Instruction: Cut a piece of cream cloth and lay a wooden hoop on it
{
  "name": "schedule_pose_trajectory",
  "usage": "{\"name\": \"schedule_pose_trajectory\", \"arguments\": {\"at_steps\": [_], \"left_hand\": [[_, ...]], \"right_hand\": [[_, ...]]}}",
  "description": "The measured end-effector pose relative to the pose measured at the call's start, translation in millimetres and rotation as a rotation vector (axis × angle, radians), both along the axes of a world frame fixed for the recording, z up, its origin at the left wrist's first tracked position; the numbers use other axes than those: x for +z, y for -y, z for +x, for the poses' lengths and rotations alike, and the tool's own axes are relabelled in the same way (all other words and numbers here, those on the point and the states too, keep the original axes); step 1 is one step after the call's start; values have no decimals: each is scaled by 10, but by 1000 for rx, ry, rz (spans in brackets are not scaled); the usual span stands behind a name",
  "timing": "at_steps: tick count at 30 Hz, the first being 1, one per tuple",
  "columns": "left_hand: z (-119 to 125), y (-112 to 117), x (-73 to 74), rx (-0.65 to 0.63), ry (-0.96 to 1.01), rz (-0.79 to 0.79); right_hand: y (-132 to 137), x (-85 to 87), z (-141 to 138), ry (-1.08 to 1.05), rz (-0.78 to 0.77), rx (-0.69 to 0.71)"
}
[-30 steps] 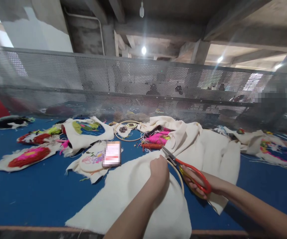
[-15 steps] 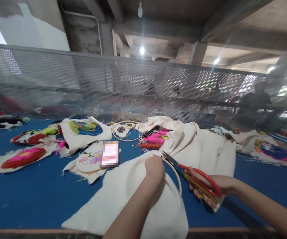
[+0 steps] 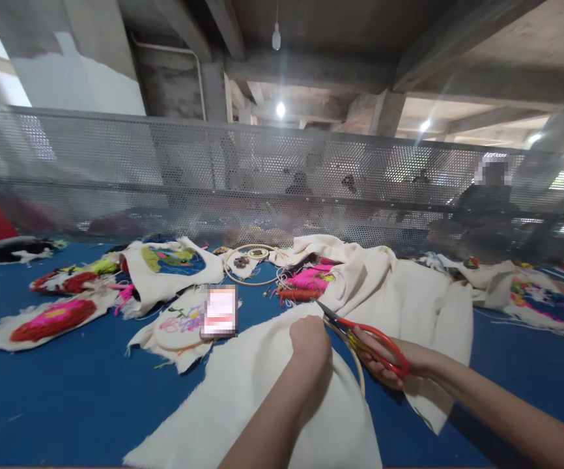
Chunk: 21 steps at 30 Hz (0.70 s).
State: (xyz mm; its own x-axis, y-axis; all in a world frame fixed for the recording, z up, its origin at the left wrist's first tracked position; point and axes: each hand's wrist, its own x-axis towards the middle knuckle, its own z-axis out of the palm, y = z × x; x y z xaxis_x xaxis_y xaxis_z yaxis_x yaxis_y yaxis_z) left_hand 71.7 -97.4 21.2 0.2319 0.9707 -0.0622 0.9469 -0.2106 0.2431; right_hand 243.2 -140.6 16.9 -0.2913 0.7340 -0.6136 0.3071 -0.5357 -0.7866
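Note:
My left hand (image 3: 310, 340) is closed and presses down on a sheet of cream cloth (image 3: 257, 397) lying on the blue table (image 3: 57, 397). A wooden embroidery hoop (image 3: 357, 368) shows at the cloth's right edge beside that hand. My right hand (image 3: 389, 361) grips red-handled scissors (image 3: 360, 332). Their blades point up and left at the cloth's edge, just right of my left hand.
Behind lie a heap of cream cloth (image 3: 409, 293), pink and orange yarn (image 3: 309, 280), an empty hoop (image 3: 253, 264) and several embroidered pieces (image 3: 174, 260). A blurred card (image 3: 220, 311) rests on one hooped piece. A perforated metal screen (image 3: 262, 176) bounds the far edge; people sit beyond.
My right hand with the scissors first drew back to the right, then came in again toward my left hand. The view tilted slightly down.

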Motion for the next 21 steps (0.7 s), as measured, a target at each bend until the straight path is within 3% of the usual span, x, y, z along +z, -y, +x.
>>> {"name": "schedule_pose_trajectory", "arguments": {"at_steps": [8,10,13,16,18,21], "left_hand": [[12,16,44,-50,-4,34],[28,56,70,-112,2,53],[51,135,86,-214,-8,66],[66,200,71,-263,-26,47],[67,219,57,-278,-31,36],[39,211,57,-297,-29,32]], "right_hand": [[171,36,50,-57,281,-166],[306,34,166,127,381,-256],[607,-23,441,657,550,-443],[949,-139,786,1114,431,-632],[1105,-224,1018,1219,273,-696],[1130,-302,1305,1263,229,-693]]}}
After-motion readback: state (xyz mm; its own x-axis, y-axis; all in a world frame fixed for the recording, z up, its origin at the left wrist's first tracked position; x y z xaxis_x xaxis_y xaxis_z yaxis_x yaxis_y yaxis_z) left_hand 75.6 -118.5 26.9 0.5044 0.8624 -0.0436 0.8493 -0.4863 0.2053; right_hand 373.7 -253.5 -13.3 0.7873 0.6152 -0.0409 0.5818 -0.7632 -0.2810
